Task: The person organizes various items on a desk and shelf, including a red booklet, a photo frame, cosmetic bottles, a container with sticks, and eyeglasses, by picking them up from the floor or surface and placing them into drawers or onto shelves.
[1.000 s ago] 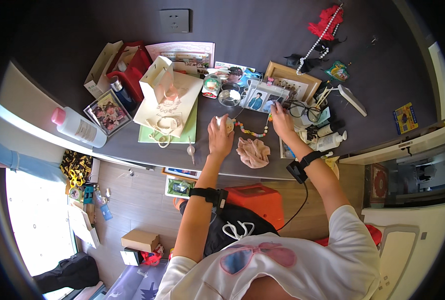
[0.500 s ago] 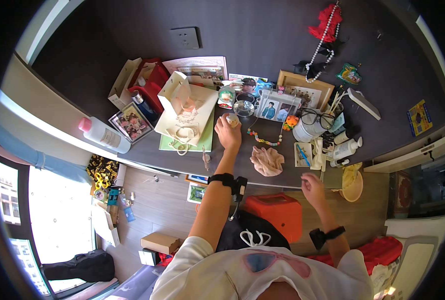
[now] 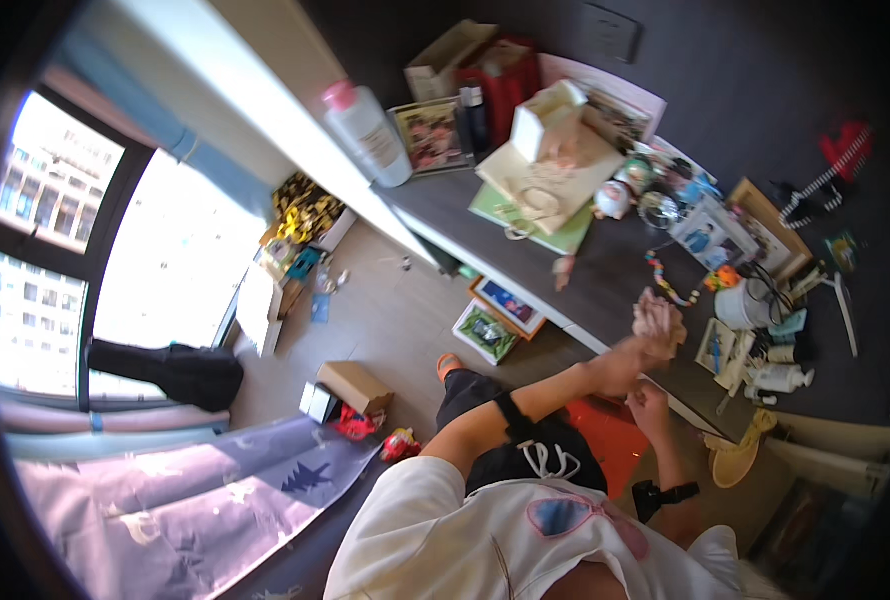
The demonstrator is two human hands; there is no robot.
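Observation:
My left hand (image 3: 637, 350) reaches over the desk at the pale pink crumpled cloth (image 3: 677, 332). The hand is smeared by motion and partly merges with the cloth, so its grip is unclear. Nearer my body, just off the desk's front edge, my right hand (image 3: 649, 408) has its fingers curled in, with nothing visible in them. A small round whitish figurine (image 3: 613, 200) stands by the snow globe (image 3: 636, 173), apart from both hands. Beyond the cloth lies a colourful bead string (image 3: 669, 282).
Paper bags (image 3: 555, 165) and a pink-capped bottle (image 3: 370, 137) occupy the desk's left part. Photo frames (image 3: 710, 232), a white cup (image 3: 743, 303) and a white bottle (image 3: 780, 377) crowd the right. An orange stool (image 3: 605, 445) is below the desk edge.
The view has swung left. My left hand has let go of the figurine, which now stands near the snow globe, and has moved right to the cloth. My right hand stays near the desk edge.

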